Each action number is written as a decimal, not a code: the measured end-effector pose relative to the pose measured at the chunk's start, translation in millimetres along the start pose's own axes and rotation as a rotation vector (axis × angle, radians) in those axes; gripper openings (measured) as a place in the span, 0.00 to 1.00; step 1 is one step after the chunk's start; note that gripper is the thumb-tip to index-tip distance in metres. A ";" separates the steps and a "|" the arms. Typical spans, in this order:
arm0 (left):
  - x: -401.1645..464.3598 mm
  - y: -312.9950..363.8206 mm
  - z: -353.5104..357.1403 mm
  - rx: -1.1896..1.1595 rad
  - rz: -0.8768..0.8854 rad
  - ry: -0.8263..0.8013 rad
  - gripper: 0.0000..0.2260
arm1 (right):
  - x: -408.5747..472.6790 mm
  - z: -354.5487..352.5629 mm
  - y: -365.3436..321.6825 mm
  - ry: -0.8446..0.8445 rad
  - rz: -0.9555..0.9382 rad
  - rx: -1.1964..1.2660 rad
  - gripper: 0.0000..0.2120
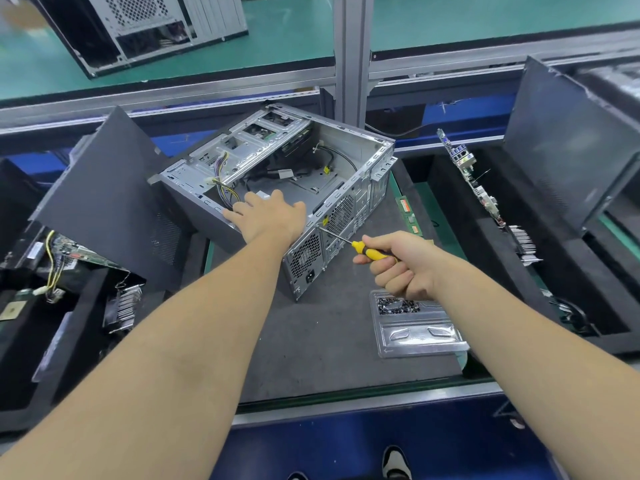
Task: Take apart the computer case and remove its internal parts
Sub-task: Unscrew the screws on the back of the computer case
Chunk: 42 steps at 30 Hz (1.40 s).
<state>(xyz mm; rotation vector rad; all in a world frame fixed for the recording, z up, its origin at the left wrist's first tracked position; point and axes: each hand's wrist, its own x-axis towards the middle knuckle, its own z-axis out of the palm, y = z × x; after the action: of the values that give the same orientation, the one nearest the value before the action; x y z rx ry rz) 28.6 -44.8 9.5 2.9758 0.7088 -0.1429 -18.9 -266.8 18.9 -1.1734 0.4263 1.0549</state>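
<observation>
Your left hand (268, 216) lay fingers-straight on the open grey metal computer case (277, 174) at frame centre; your right hand (398, 263) gripped a yellow-handled screwdriver (360, 247), tip at the case's rear panel.

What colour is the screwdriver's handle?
Yellow and black, seen in the head view: screwdriver in the right hand.

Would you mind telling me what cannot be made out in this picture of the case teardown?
All in the head view:
- Screwdriver tip: too small to tell whether it sits in a screw on the computer case.
- Left hand fingertips: hidden over the case's edge.
- Power supply: covered by the left hand and its arm.
- Clear tray contents: too small to identify.
- Right hand hides the handle's end.
</observation>
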 end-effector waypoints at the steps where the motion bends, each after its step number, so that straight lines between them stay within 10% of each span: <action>1: -0.1 0.0 -0.2 0.001 0.000 0.000 0.25 | 0.5 0.2 0.8 -0.008 0.004 0.006 0.16; 9: -1.6 0.2 -1.7 0.001 -0.002 -0.012 0.26 | 8.0 2.6 4.5 0.245 -0.294 -0.328 0.15; 16: 0.1 -0.1 -2.7 0.001 -0.009 -0.033 0.27 | 1.6 3.5 -6.5 0.073 0.000 -0.162 0.15; 42: 5.9 1.6 -1.2 0.031 -0.020 -0.042 0.23 | 4.8 22.5 3.0 0.456 -0.316 -0.604 0.20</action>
<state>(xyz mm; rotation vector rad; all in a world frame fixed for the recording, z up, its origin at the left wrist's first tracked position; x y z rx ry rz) 34.7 -43.4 10.2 2.9864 0.7379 -0.2193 -24.4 -244.5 22.2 -1.9660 0.2596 0.6435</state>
